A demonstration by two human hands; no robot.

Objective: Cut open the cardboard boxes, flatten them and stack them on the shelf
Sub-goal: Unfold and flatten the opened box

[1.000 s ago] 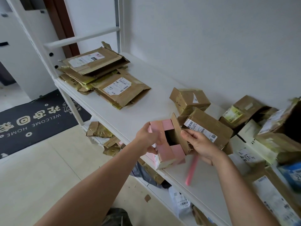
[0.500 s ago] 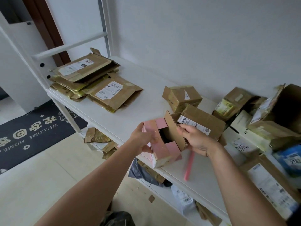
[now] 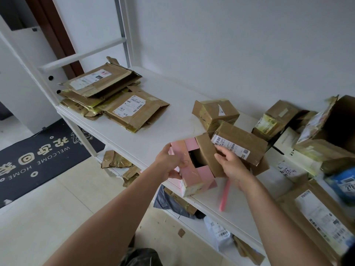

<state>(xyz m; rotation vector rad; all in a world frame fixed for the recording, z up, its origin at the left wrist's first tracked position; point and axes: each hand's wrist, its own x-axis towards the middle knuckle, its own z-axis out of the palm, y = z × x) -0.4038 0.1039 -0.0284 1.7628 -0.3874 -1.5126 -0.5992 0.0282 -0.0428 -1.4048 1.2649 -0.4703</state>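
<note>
A pink cardboard box (image 3: 192, 174) with its top flaps open is held at the front edge of the white shelf (image 3: 153, 139). My left hand (image 3: 170, 161) grips its left side. My right hand (image 3: 231, 165) holds the brown inner face of its right flap. A pink cutter (image 3: 224, 195) lies on the shelf just below my right hand. A pile of flattened boxes (image 3: 113, 96) lies at the shelf's far left end. Unopened brown boxes (image 3: 238, 141) sit right behind the pink one.
More taped boxes (image 3: 274, 120) and a large open carton (image 3: 334, 131) crowd the shelf's right side, with a labelled box (image 3: 322, 221) at the near right. Cardboard scraps and bags lie on the lower shelf (image 3: 119, 164). A dark doormat (image 3: 38, 156) covers the floor at left.
Both hands keep their hold on the pink box, which stays in much the same spot. The view has shifted slightly; the right flap looks a little further open.
</note>
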